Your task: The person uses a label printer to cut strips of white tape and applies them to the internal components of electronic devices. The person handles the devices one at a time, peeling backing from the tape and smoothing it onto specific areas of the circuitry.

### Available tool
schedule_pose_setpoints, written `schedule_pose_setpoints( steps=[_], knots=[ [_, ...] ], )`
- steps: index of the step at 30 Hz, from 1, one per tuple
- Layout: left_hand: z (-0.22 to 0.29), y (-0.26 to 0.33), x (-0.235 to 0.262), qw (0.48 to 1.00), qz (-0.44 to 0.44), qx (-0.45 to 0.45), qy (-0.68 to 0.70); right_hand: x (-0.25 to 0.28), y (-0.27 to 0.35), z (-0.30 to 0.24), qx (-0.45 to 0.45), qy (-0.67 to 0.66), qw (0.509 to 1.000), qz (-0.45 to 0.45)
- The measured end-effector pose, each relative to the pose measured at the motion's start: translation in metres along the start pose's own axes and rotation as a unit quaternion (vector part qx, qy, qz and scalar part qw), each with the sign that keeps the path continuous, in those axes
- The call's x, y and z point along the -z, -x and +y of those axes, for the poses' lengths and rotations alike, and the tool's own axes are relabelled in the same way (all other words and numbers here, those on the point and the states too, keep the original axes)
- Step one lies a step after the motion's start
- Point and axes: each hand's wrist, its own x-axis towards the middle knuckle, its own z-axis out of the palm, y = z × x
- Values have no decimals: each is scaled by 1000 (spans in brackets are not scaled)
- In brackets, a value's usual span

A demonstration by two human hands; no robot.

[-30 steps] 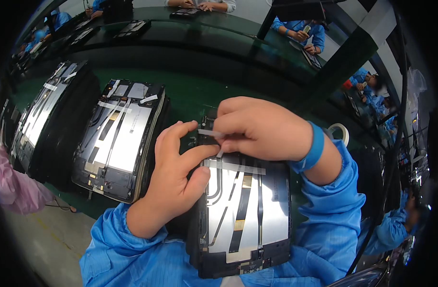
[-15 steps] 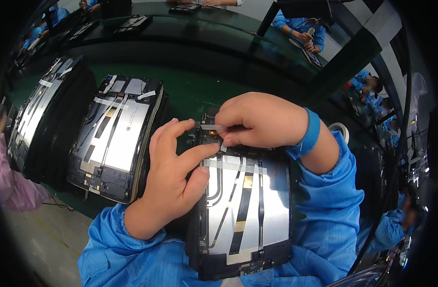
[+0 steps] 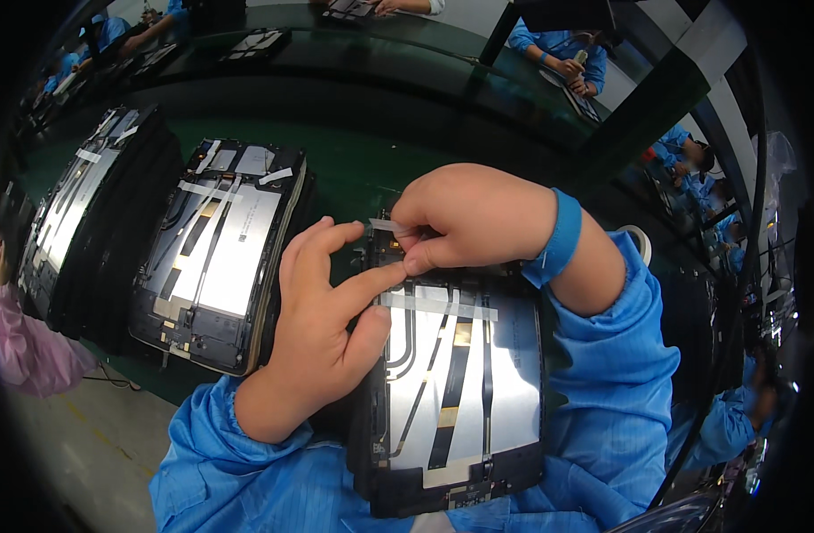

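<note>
Directly before me lies an opened tablet, its silver inner plate crossed by dark flat cables and a translucent tape strip. My left hand rests along its left side with fingers spread; the index fingertip touches the upper part, close to my right fingertips. My right hand, wearing a blue wristband, is closed in a pinch over the top end. A short whitish tape strip sticks out left from that pinch, above a small gold-coloured part. My right hand hides much of the tablet's upper edge.
To the left stand a stack topped by a similar opened tablet and a taller stack of them. A tape roll sits beyond my right forearm. A dark post rises at right. Co-workers sit around; a pink sleeve shows far left.
My right hand has shifted slightly up and left, and the short tape strip now slants with its left end higher. My left hand stays nearly in place.
</note>
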Motion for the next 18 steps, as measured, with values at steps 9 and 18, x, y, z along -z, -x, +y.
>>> schedule_pose_setpoints(
  steps=[9,18],
  knots=[
    [2,2,5,998,3,-36,-45,5,-2,-16,-67,35,997,12],
    [7,0,9,997,-49,-25,-49,-3,13,9,-117,-249,958,83]
  ],
)
